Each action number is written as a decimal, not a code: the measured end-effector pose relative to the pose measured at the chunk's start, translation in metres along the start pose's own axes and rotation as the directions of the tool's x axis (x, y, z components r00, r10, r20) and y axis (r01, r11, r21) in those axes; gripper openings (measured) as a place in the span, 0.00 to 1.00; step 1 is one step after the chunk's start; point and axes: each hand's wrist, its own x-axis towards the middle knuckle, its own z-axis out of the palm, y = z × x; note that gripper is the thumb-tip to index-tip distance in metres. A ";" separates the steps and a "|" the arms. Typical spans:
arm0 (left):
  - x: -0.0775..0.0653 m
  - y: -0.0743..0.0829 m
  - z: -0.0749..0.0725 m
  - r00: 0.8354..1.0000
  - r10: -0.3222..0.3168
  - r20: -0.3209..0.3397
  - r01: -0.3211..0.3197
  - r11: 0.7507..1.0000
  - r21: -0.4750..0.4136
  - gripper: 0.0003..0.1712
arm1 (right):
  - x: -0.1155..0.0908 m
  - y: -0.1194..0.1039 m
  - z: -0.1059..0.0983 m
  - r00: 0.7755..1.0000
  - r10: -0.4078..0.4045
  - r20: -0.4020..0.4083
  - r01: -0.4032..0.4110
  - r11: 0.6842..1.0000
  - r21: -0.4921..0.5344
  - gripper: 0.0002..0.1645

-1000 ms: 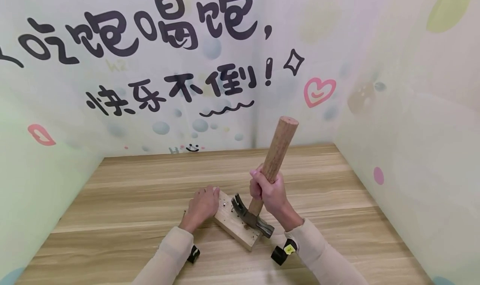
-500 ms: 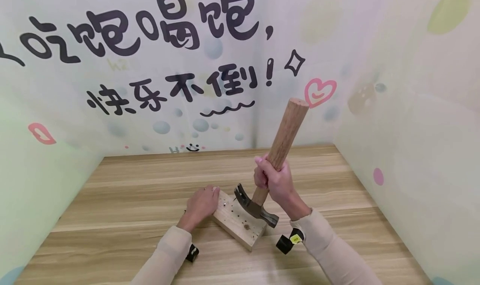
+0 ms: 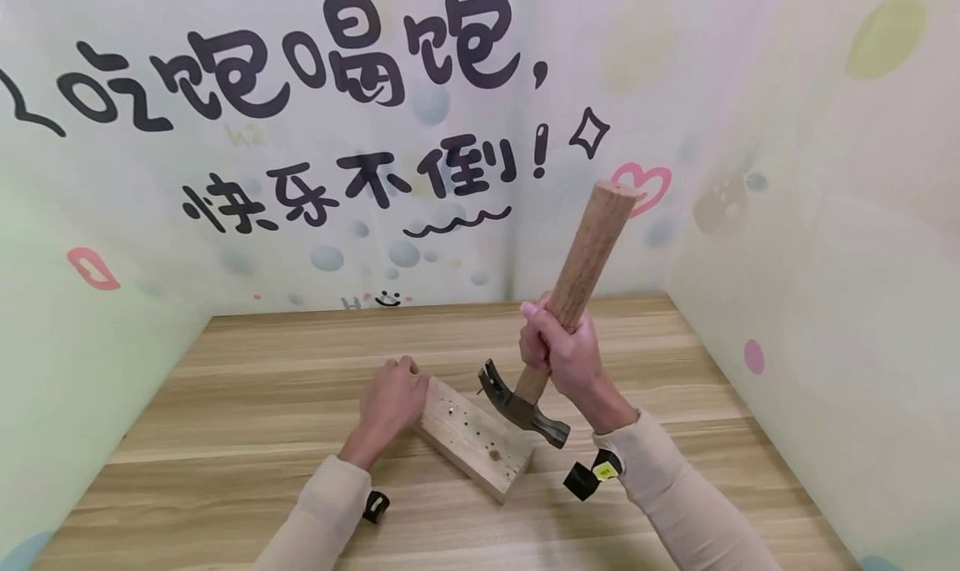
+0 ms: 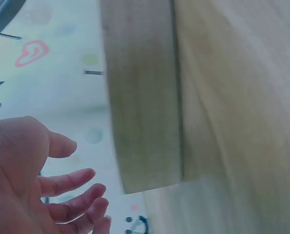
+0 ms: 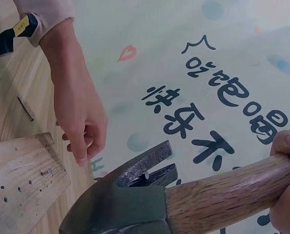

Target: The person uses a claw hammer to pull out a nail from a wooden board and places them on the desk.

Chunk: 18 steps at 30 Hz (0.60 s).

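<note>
My right hand [image 3: 566, 350] grips the wooden handle of a claw hammer [image 3: 592, 254], head down, above the board's right side. A nail [image 5: 144, 175] is caught in the claw and moves clear of the wood with it. The pale wooden board [image 3: 476, 442] lies slantwise on the table, dotted with small dark holes. Another nail [image 5: 47, 172] stands up from its far end. My left hand [image 3: 390, 400] is beside that end, its fingers loosely bent and holding nothing; the left wrist view shows a gap between the fingers [image 4: 76, 195] and the board.
A loose nail [image 5: 25, 108] lies on the wood-grain table [image 3: 262, 413] near my left hand. White walls [image 3: 787, 221] with printed lettering and shapes enclose the table at the back and sides. A black wrist camera [image 3: 581, 479] hangs under my right wrist.
The hammer has risen up and to the right, away from the board, with the nail in its claw. My left hand has let go of the board's end and shifted slightly left.
</note>
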 end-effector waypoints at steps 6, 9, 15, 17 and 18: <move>-0.004 0.008 -0.014 0.997 0.031 -0.071 -0.035 0.998 -0.058 0.14 | 0.003 -0.006 0.000 1.000 -0.014 0.017 0.014 1.000 -0.008 0.16; -0.007 0.013 -0.019 0.996 0.050 -0.079 -0.058 0.994 -0.094 0.13 | 0.004 -0.009 -0.001 1.000 -0.002 0.015 0.002 1.000 -0.015 0.16; -0.017 0.023 -0.026 0.990 0.120 -0.071 -0.133 0.967 -0.219 0.09 | 0.004 -0.012 -0.003 1.000 0.012 0.018 -0.011 1.000 -0.007 0.16; -0.020 0.026 -0.028 0.986 0.150 -0.071 -0.164 0.953 -0.255 0.08 | 0.004 -0.013 -0.003 1.000 0.004 0.027 -0.005 1.000 0.003 0.16; -0.022 0.028 -0.029 0.983 0.167 -0.071 -0.180 0.946 -0.268 0.08 | 0.004 -0.014 -0.003 0.999 0.000 0.033 0.000 1.000 0.009 0.17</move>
